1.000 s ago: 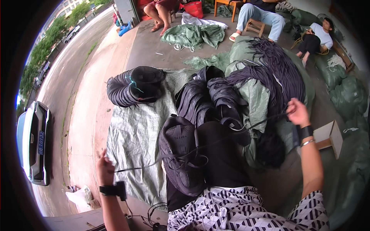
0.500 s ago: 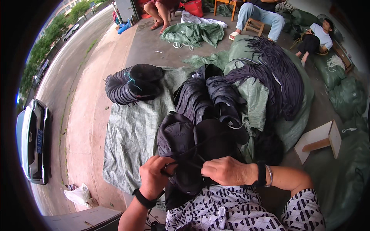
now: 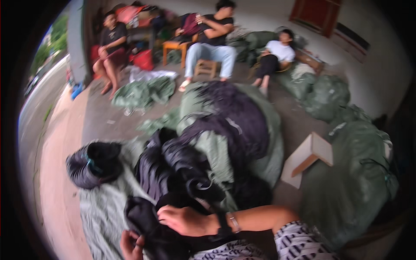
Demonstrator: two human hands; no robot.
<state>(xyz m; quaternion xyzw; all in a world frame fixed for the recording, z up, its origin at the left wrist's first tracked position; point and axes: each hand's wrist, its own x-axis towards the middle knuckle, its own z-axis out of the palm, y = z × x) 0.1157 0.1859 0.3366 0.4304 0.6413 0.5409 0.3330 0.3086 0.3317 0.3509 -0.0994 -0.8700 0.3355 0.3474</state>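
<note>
A black shoe upper (image 3: pixel 142 216) lies over my lap, soft and blurred by motion. My right hand (image 3: pixel 184 220) is above its right side with the fingers pinched together; what they hold is too blurred to see. Low at the upper's left edge, my left hand (image 3: pixel 131 245) has its fingers curled, with something dark at the fingertips. Just beyond lie rows of nested dark uppers (image 3: pixel 151 171). Another nested bundle (image 3: pixel 93 165), tied with teal string, sits on the grey-green sheet (image 3: pixel 102 221) to the left.
A heap of dark purple strips (image 3: pixel 242 123) lies on a green sack (image 3: pixel 274 160) ahead. To the right are a wooden board piece (image 3: pixel 310 156) and large green sacks (image 3: pixel 351 186). Three people (image 3: pixel 211 43) sit at the back, near crumpled green cloth (image 3: pixel 145 93).
My view has swung up and to the right, so the things appear lower and further left. My hands are further apart vertically, the left one lower. The shoe upper's front no longer faces me plainly.
</note>
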